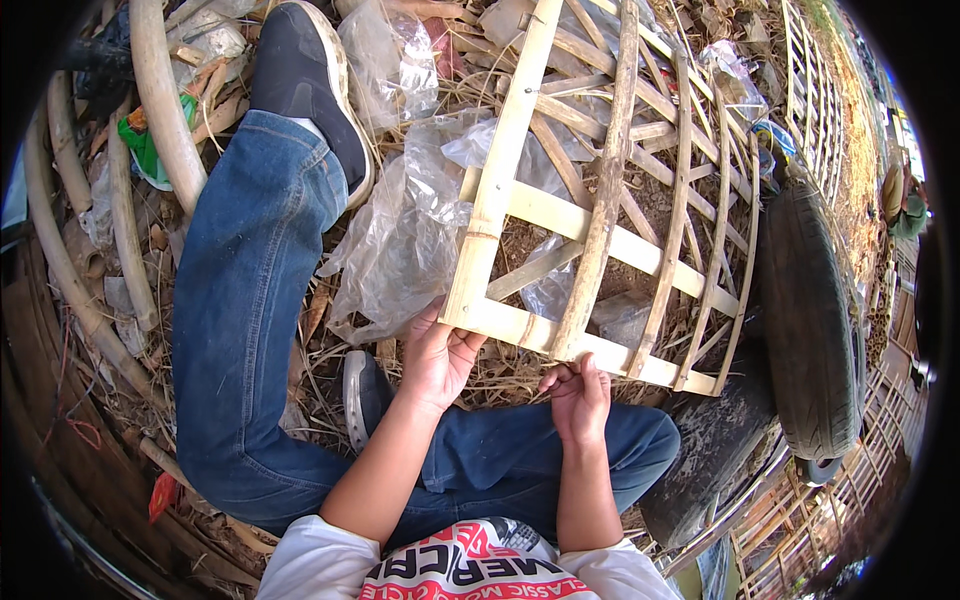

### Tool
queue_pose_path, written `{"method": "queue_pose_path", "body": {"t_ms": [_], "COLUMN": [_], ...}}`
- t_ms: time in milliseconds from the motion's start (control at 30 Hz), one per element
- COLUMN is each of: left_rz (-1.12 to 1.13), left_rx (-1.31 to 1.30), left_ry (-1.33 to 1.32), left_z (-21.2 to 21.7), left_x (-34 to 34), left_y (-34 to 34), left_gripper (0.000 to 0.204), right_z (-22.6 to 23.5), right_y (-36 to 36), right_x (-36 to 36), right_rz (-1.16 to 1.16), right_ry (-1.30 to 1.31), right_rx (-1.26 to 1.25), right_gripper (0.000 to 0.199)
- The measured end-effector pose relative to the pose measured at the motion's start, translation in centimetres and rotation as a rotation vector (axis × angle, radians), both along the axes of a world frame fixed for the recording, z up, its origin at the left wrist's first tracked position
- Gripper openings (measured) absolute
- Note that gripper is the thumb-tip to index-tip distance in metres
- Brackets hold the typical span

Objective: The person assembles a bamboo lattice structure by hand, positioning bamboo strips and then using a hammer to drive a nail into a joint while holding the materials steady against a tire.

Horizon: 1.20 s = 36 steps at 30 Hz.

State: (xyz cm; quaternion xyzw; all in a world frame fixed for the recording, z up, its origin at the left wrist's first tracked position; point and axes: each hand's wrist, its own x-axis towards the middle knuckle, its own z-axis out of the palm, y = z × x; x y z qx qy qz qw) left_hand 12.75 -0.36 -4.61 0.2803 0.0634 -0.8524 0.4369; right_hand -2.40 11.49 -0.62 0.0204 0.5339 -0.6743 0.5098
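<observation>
The place looks like an outdoor yard used as a rough work spot: sunlit earth at the right, straw and dry leaves (515,388) littered with crumpled clear plastic (400,230), worn tyres (812,320), stout wooden poles (162,95), a nailed bamboo lattice (603,200), and more slatted panels (815,95) beyond.

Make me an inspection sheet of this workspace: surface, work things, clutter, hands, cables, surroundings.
Surface: littered ground, straw and dry leaves.
Work things: bamboo lattice, crossed strips, raised along its near edge.
Clutter: crumpled clear plastic; green wrapper at left.
Hands: left hand grips the lattice's near left corner; right hand is curled at the near edge, contact unclear.
Cables: nothing seen.
Surroundings: dark tire at right; curved pole at left.
</observation>
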Motion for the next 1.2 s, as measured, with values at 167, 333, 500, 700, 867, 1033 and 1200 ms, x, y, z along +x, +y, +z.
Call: {"method": "queue_pose_path", "body": {"t_ms": [167, 333, 500, 700, 867, 1033, 1200], "left_rz": [0.008, 0.014, -0.002, -0.05, -0.119, -0.125, -0.148], "left_rx": [0.037, 0.077, 0.119, -0.008, -0.14, -0.235, -0.428], "left_ry": [-0.071, -0.038, 0.066, 0.008, -0.014, -0.023, -0.235], "left_z": [0.0, 0.4, 1.6, 0.4, 1.9, 2.5, 2.9], "left_x": [0.0, -0.3, -0.1, 0.5, -0.3, -1.1, -1.2], "left_y": [-0.3, -0.3, -1.3, -0.5, -0.8, -0.5, -0.4], "left_gripper": [0.021, 0.025, 0.026, 0.032, 0.038, 0.04, 0.032], "right_z": [0.3, 0.3, -0.3, 0.5, 1.4, 2.9, 4.2], "right_y": [-0.5, -0.6, -0.1, -0.1, -0.1, -0.3, -0.6], "right_x": [0.2, 0.1, 0.0, 0.1, 0.0, -0.2, -0.6], "right_rz": [-0.01, 0.0, 0.001, -0.041, -0.052, -0.087, -0.084], "right_ry": [0.001, 0.001, -0.018, 0.024, 0.053, 0.077, 0.076], "right_rx": [0.032, 0.051, 0.014, 0.017, -0.015, -0.025, -0.064], "right_gripper": [0.022, 0.023, 0.023, 0.021, 0.021, 0.023, 0.022]}}
